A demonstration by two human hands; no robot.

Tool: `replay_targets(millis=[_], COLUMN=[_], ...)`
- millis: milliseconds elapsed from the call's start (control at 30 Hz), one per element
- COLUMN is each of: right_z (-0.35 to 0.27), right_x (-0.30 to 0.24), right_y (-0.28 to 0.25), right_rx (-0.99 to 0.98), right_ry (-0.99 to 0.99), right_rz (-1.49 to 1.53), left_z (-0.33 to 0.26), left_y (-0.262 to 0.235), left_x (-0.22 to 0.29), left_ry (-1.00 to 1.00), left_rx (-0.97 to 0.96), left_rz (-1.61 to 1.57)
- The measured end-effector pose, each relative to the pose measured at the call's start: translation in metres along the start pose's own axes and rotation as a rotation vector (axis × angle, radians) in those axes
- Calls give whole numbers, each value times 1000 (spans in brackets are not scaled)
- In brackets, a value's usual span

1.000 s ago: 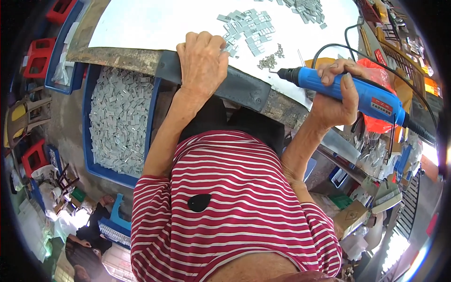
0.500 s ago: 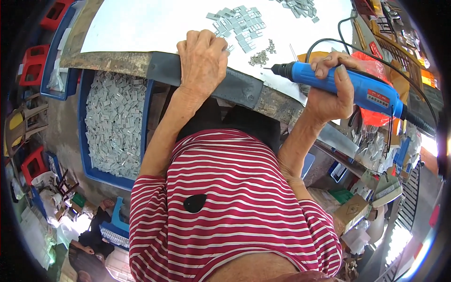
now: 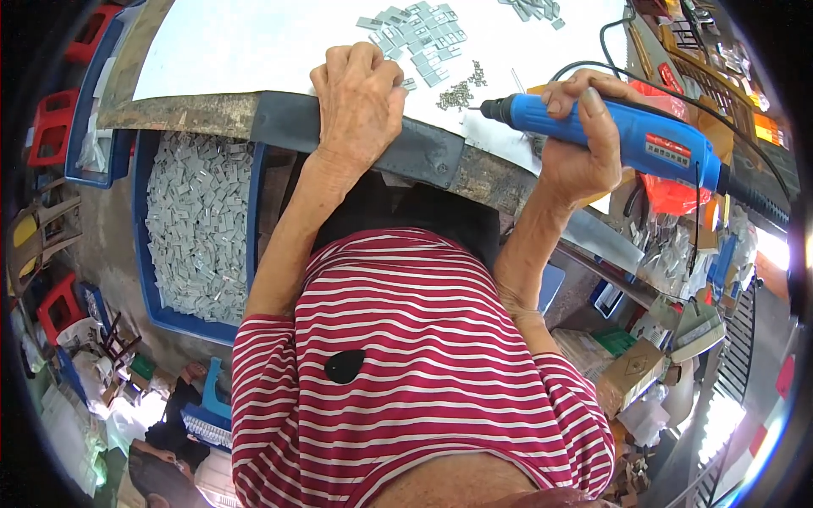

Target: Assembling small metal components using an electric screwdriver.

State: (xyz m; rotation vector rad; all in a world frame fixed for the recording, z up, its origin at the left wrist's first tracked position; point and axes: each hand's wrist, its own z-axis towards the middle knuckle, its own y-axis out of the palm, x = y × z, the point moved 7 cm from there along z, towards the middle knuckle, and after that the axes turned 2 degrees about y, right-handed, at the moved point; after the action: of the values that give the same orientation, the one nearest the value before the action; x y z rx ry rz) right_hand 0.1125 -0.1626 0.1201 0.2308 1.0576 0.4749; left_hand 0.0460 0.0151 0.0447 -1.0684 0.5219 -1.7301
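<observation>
My right hand point(image 3: 584, 135) is wrapped round a blue electric screwdriver point(image 3: 622, 135), held level over the table with its bit pointing left. The bit's tip is close to a small heap of metal screws point(image 3: 456, 96) on the white tabletop point(image 3: 246, 51). At the table's near edge, my left hand point(image 3: 357, 106) rests with its fingers curled down and closed. What they hold is hidden beneath the hand; one small grey piece point(image 3: 409, 84) shows beside the fingertips. Just beyond lies a spread of flat grey pieces point(image 3: 423, 38).
More grey pieces point(image 3: 535, 8) lie at the far edge. A dark strip point(image 3: 288, 118) covers part of the table's worn front edge. Below left stands a blue crate point(image 3: 148, 279) full of grey parts. The screwdriver's black cable point(image 3: 745, 144) loops at right, near a red plastic bag point(image 3: 677, 193).
The whole view has shifted slightly, moving the scene a little up and left. Both hands and the screwdriver keep nearly the same places over the table.
</observation>
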Motion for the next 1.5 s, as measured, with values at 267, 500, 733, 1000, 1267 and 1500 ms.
replay_targets(millis=[267, 500, 733, 1000, 1267, 1500], right_z=[-2, -3, -3, -2, -3, -1], right_x=[2, 7, 3, 2, -6, -7], right_y=[7, 7, 5, 0, 0, -4], right_rx=[-43, -40, -23, 10, 22, 21], right_ry=[-13, 24, 9, 30, 0, 20], right_rz=[-38, -16, -38, 38, 105, 157], left_z=[-1, -1, -1, -5, -4, -3], left_y=[3, 3, -1, 14, 26, 29], left_x=[-8, -7, -2, 29, 35, 36], left_ry=[-15, 8, 8, 63, 20, 41], left_rx=[-32, -20, -27, -61, -58, -45], left_rz=[-93, -85, -114, -269, -288, -294])
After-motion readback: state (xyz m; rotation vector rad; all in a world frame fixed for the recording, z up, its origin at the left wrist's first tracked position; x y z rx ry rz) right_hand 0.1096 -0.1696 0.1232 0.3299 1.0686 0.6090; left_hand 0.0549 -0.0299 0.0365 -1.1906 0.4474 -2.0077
